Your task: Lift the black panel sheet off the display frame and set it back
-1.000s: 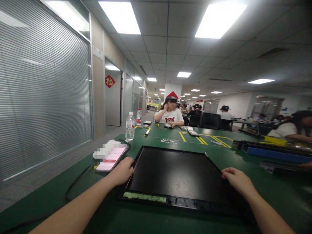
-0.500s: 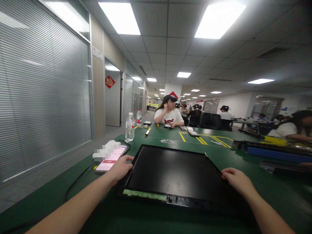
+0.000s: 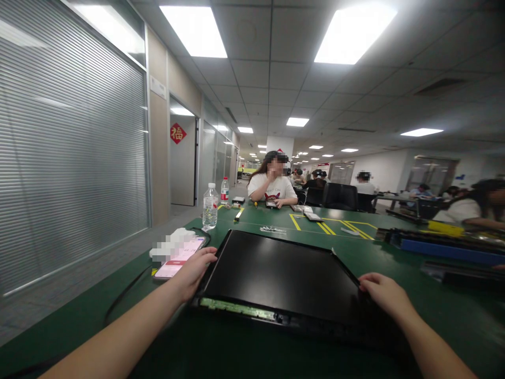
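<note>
A large black display panel [image 3: 276,279] lies face up in a dark frame above the green table. Along its near edge runs a strip of green circuit board [image 3: 236,307]. My left hand [image 3: 200,266] is closed on the panel's left edge, fingers curled over the rim. On the opposite side, my right hand [image 3: 381,289] pinches the right edge between thumb and fingers. The undersides of both grips are hidden, and the near right corner is lost in shadow.
Left of the panel are a phone [image 3: 177,260] and a dark cable [image 3: 126,292]. Two bottles stand behind, the nearer a clear one [image 3: 210,205]. A seated person [image 3: 272,184] is across the table [image 3: 94,310]. A blue tray [image 3: 442,250] with dark strips sits right.
The panel's left side and far edge have risen slightly, tilting it, with my left hand moving up a little. My right hand is almost where it was. The person opposite has shifted slightly.
</note>
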`<state>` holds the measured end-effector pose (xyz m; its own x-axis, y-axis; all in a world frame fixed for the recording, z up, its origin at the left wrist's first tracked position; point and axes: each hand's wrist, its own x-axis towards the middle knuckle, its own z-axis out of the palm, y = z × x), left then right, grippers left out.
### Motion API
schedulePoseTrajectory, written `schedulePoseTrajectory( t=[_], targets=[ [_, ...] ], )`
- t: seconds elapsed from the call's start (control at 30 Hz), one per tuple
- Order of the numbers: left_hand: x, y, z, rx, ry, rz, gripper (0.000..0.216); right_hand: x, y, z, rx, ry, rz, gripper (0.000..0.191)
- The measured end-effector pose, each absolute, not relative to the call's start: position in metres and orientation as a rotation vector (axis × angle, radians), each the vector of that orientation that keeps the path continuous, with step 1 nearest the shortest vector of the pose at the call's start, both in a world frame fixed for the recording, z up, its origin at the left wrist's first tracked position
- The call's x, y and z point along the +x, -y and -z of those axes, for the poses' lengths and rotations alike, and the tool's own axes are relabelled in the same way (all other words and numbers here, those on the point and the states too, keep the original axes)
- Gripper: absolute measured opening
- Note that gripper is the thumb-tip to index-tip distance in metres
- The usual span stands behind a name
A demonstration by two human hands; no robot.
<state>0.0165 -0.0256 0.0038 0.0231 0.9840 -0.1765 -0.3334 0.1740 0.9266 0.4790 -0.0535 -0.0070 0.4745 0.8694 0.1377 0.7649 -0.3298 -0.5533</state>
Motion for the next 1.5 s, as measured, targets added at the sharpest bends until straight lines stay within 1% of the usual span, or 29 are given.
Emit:
schedulePoseTrajectory(
  t=[0.1,0.3,0.5,0.57,0.73,0.8,0.9,1.1,1.27,1.5],
  targets=[
    [0.016,0.024,-0.004,0.812,-1.019,-1.220,0.045,0.477,0.055,0.004,-2.180,1.347,-0.259,0.023],
    [0.012,0.019,-0.002,0.846,-1.054,-1.183,0.063,0.473,0.055,0.005,-2.162,1.357,-0.296,0.022],
    [0.012,0.021,0.000,0.831,-0.989,-1.147,0.068,0.473,0.054,0.006,-2.171,1.362,-0.263,0.023],
    [0.011,0.023,-0.001,0.831,-0.962,-1.131,0.066,0.472,0.054,0.005,-2.171,1.367,-0.251,0.023],
    [0.009,0.023,0.000,0.853,-0.885,-1.047,0.055,0.471,0.056,0.004,-2.170,1.373,-0.266,0.023],
    [0.008,0.022,0.001,0.889,-0.847,-1.023,0.055,0.472,0.055,0.005,-2.161,1.372,-0.263,0.023],
    [0.009,0.022,0.002,0.922,-0.828,-1.041,0.056,0.473,0.055,0.006,-2.154,1.368,-0.276,0.022],
    [0.011,0.025,-0.003,0.992,-0.922,-1.094,0.048,0.470,0.057,0.003,-2.155,1.357,-0.268,0.021],
    [0.011,0.031,-0.004,1.021,-0.856,-1.053,0.052,0.469,0.058,0.002,-2.159,1.356,-0.280,0.021],
    [0.014,0.034,-0.009,1.040,-0.854,-1.104,0.052,0.472,0.055,0.003,-2.144,1.363,-0.272,0.022]
  ],
)
